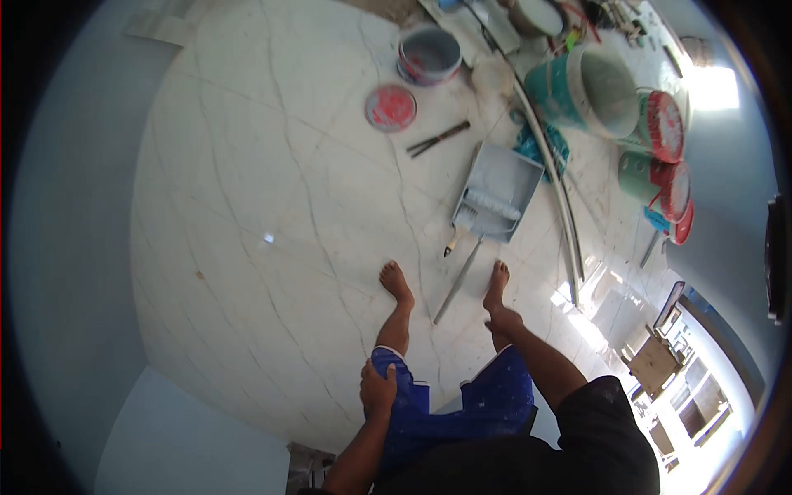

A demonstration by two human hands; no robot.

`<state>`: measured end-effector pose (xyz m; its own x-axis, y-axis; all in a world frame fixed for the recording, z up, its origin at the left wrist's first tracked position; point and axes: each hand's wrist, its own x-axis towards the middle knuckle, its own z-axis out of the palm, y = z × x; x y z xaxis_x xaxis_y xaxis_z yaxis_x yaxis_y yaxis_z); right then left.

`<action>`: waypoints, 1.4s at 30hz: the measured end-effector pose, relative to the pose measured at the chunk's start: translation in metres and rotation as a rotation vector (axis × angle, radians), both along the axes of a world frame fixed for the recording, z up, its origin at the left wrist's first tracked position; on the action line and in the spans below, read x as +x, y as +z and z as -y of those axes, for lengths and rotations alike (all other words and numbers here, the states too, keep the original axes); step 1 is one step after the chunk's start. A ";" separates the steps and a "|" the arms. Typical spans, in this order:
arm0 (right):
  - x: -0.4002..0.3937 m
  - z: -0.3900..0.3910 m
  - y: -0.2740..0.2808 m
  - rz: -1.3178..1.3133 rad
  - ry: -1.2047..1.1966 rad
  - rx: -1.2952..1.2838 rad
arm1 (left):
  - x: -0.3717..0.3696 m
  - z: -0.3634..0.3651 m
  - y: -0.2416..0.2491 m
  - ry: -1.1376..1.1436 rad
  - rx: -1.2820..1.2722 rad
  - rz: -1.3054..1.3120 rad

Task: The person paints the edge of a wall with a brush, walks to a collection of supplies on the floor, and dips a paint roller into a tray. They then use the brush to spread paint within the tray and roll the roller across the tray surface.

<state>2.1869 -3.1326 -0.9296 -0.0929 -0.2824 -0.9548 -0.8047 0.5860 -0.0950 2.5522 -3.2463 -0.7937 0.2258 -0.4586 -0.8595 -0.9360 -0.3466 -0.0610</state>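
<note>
My left hand [378, 388] rests on the left leg of my blue shorts [450, 422], its thumb apart from the fingers and nothing held in it. My right hand [505, 320] is bent at the wrist in front of my right shin; its fingers are mostly hidden. On the floor ahead of my feet lies a grey paint tray [516, 177]. A paint roller [492, 204] sits in it, with its long handle sticking out toward me. A paintbrush [460, 227] leans against the tray's left edge, bristles up.
Beyond the tray are a dark two-pronged tool [438, 139], a red-smeared lid [391, 108] and a grey bucket [429, 56]. Large paint buckets [561, 89] stand at the right. Long pale strips [549, 153] run past the tray. A wall [74, 239] rises at left.
</note>
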 end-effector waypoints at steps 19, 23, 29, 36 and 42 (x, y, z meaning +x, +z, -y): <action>0.030 0.293 0.267 0.152 0.019 -0.153 | 0.102 0.240 0.098 0.057 -0.089 -0.414; -0.028 0.383 0.263 0.172 -0.053 -0.224 | 0.076 0.344 0.144 0.655 -0.106 -0.347; -0.054 0.440 0.248 0.203 -0.200 -0.236 | 0.037 0.464 0.132 0.428 -0.219 -0.570; -0.057 0.414 0.229 0.080 -0.506 -0.340 | -0.022 0.627 0.137 -0.229 0.045 -0.495; 0.008 0.383 0.203 -0.230 -0.706 -0.237 | -0.094 0.815 0.119 0.092 0.057 -0.442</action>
